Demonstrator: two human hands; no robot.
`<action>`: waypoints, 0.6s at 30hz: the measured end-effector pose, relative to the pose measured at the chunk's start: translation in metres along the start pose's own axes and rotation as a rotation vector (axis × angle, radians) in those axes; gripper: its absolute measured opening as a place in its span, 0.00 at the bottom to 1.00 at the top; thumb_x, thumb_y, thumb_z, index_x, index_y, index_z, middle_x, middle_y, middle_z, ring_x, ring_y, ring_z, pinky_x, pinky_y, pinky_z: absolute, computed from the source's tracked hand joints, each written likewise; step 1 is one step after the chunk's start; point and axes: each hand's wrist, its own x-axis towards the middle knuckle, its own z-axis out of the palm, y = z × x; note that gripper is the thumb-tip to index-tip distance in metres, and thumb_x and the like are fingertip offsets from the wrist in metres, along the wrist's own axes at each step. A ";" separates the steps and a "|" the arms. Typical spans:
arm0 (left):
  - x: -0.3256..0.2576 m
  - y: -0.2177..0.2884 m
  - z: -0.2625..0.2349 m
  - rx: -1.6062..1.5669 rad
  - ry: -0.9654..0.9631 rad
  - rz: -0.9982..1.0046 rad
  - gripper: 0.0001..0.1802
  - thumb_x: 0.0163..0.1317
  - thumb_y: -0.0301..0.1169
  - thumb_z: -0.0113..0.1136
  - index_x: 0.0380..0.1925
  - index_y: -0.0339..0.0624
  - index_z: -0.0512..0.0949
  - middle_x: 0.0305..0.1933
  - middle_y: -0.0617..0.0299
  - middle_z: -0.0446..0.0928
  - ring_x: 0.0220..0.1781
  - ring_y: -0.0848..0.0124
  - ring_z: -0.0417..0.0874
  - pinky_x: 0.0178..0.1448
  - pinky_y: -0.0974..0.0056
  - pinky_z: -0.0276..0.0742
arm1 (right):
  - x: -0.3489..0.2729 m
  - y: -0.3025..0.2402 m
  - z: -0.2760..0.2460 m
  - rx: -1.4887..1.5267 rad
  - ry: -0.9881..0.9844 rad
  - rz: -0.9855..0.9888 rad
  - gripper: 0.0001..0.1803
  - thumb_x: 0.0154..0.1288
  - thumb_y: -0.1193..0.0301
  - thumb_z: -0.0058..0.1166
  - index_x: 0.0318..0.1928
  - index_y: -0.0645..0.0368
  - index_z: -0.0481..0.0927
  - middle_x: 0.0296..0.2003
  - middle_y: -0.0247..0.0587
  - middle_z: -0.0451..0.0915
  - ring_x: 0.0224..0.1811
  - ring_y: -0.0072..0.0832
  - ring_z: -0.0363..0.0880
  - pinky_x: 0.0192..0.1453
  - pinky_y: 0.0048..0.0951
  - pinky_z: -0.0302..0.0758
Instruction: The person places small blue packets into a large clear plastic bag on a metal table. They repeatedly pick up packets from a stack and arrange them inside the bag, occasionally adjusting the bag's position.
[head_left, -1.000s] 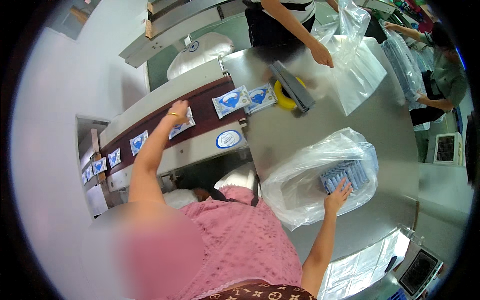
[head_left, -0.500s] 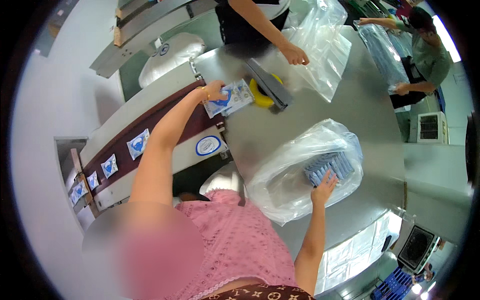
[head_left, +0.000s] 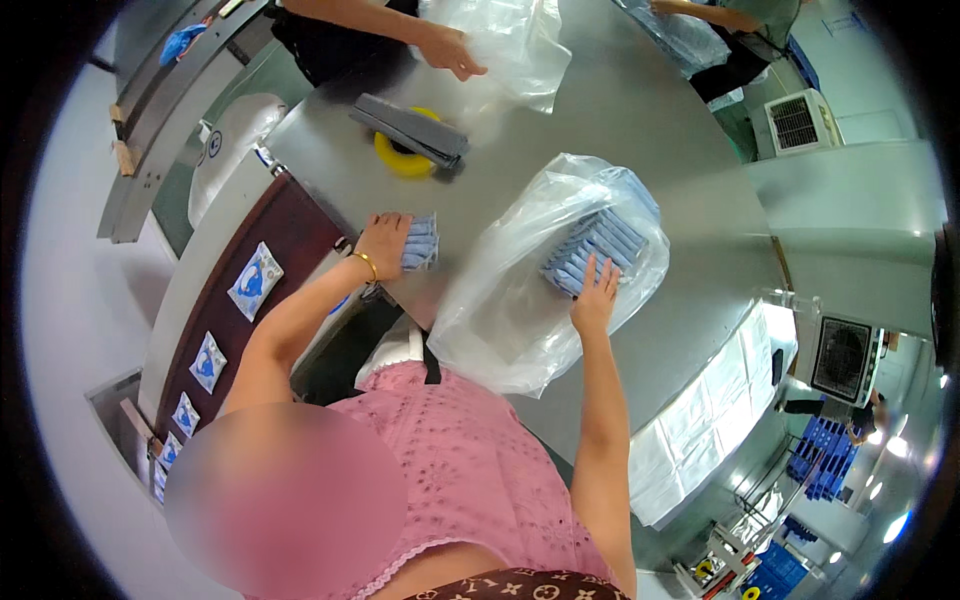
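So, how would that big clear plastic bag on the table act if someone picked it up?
The bag would probably flop and crumple, since its thin film is wrinkled. It may sag toward the end where the packets are bunched, by the right hand. Its glossy surface suggests it could slide easily on the smooth table.

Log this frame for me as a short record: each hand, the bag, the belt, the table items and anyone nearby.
Left hand: over a small group of packets on the metal table; grip partly hidden
Right hand: fingers spread, against a row of packets in the bag
Bag: transparent plastic, lying on the table
Belt: dark red, carrying spaced white-and-blue packets
Table items: long grey object lying across a yellow ring
Nearby: a co-worker's hand beside transparent plastic sheeting
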 end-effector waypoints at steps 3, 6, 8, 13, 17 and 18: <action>0.012 0.050 -0.054 -0.270 0.186 0.040 0.48 0.35 0.41 0.72 0.60 0.38 0.65 0.54 0.48 0.73 0.58 0.53 0.73 0.63 0.51 0.64 | 0.002 0.002 0.001 0.051 0.031 -0.013 0.54 0.50 0.77 0.64 0.75 0.46 0.49 0.73 0.55 0.48 0.75 0.59 0.45 0.72 0.52 0.56; 0.032 0.116 -0.070 -0.545 0.378 0.471 0.50 0.32 0.39 0.75 0.60 0.39 0.65 0.53 0.49 0.72 0.57 0.53 0.73 0.65 0.52 0.63 | -0.002 0.000 -0.017 0.103 -0.038 -0.008 0.54 0.49 0.78 0.65 0.75 0.47 0.50 0.73 0.55 0.50 0.74 0.60 0.47 0.74 0.49 0.55; 0.044 0.168 -0.060 -0.434 0.174 0.551 0.50 0.31 0.38 0.75 0.59 0.39 0.65 0.53 0.50 0.72 0.59 0.53 0.72 0.67 0.53 0.61 | -0.002 0.004 -0.022 0.132 -0.030 -0.028 0.51 0.49 0.78 0.65 0.73 0.49 0.54 0.71 0.56 0.53 0.72 0.59 0.51 0.74 0.46 0.56; 0.076 0.239 0.022 -0.040 -0.060 0.601 0.38 0.42 0.34 0.69 0.57 0.37 0.67 0.51 0.53 0.72 0.57 0.58 0.72 0.64 0.55 0.62 | -0.022 0.012 -0.045 0.449 0.225 -0.061 0.29 0.52 0.74 0.65 0.57 0.52 0.74 0.55 0.52 0.73 0.60 0.49 0.69 0.63 0.43 0.68; 0.088 0.249 0.057 -0.059 0.095 0.610 0.33 0.49 0.33 0.63 0.58 0.38 0.68 0.49 0.53 0.73 0.56 0.59 0.72 0.64 0.54 0.62 | -0.109 -0.027 -0.060 0.429 -0.071 -0.392 0.09 0.63 0.65 0.57 0.37 0.57 0.78 0.38 0.47 0.79 0.45 0.47 0.77 0.49 0.44 0.76; 0.087 0.251 0.052 -0.029 0.082 0.646 0.32 0.51 0.32 0.61 0.58 0.38 0.69 0.49 0.53 0.73 0.56 0.59 0.72 0.64 0.54 0.62 | -0.122 -0.034 -0.060 0.350 -0.428 -0.280 0.11 0.65 0.63 0.55 0.37 0.58 0.78 0.40 0.49 0.80 0.45 0.47 0.78 0.48 0.45 0.77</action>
